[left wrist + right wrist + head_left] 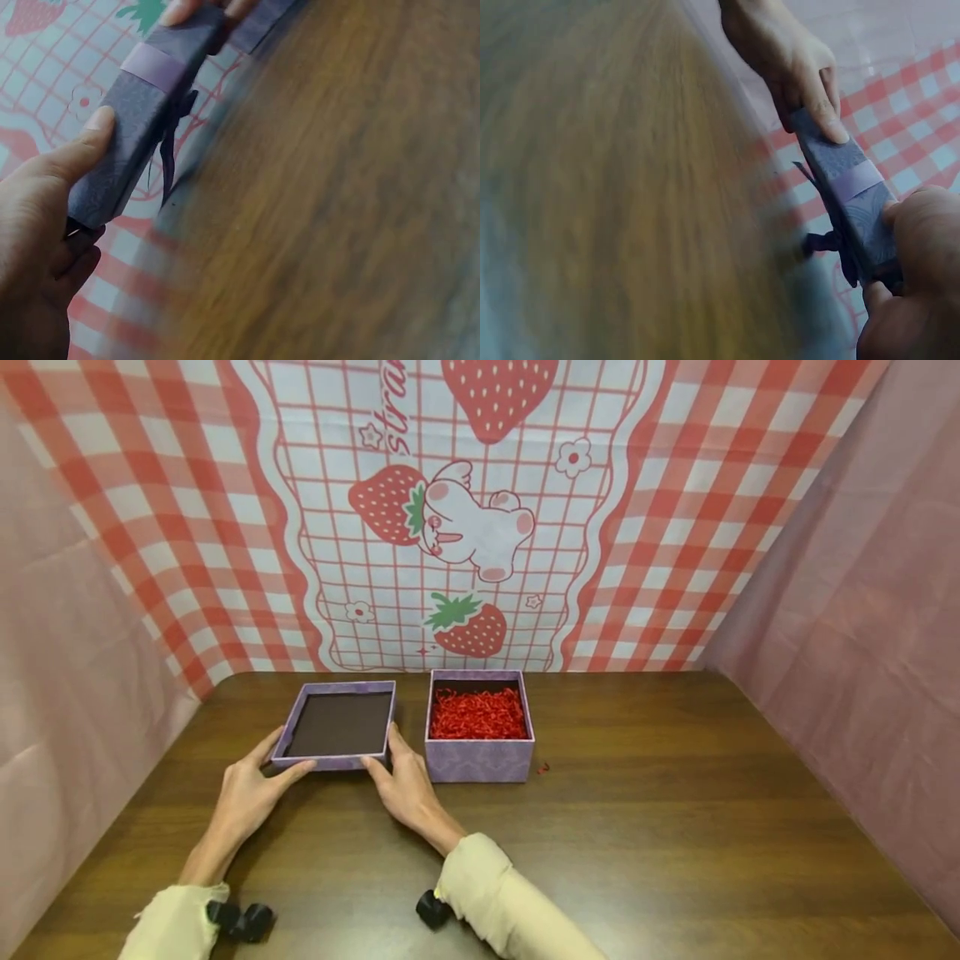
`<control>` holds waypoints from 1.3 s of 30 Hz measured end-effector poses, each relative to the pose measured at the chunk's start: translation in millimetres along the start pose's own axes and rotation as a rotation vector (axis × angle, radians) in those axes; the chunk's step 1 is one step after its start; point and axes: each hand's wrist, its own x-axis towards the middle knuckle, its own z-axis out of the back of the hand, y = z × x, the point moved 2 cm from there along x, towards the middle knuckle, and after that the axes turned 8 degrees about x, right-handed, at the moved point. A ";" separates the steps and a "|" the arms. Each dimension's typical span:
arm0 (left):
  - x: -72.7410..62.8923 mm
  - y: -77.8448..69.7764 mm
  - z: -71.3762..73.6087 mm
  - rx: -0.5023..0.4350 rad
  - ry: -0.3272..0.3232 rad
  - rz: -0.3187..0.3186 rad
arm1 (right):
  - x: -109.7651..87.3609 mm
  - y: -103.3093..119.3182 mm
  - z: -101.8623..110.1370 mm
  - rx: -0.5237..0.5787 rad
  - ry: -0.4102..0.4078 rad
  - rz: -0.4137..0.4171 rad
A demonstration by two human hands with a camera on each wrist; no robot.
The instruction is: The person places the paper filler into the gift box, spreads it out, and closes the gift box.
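Both hands grip a purple patterned box lid (341, 725) by its near corners, its dark inside facing up in the head view. My left hand (247, 793) has its thumb on the near side and fingers along the left side. My right hand (408, 785) holds the right corner in the same way. In the left wrist view a lilac ribbon band (153, 67) crosses the lid's side. Dark ribbon ends (823, 241) hang under it in the right wrist view. Right of the lid stands the purple box (480, 762), filled with red paper shreds (478, 714).
A red shred (543, 768) lies on the brown wooden table (675, 827), just right of the box. A strawberry-print cloth (487, 527) hangs behind the table. Pink curtains (847, 610) close in both sides.
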 end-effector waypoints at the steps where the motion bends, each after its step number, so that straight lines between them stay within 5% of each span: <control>1: 0.3 -2.3 1.0 -0.005 -0.008 -0.006 | 0.2 1.8 1.4 -0.002 -0.005 0.008; 24: 2.1 -40.7 24.5 -0.090 -0.104 -0.053 | 2.9 47.6 25.6 -0.039 -0.072 0.082; 39: 4.0 -69.7 21.1 -0.164 -0.213 -0.135 | -5.6 66.2 60.4 -0.041 -0.075 0.174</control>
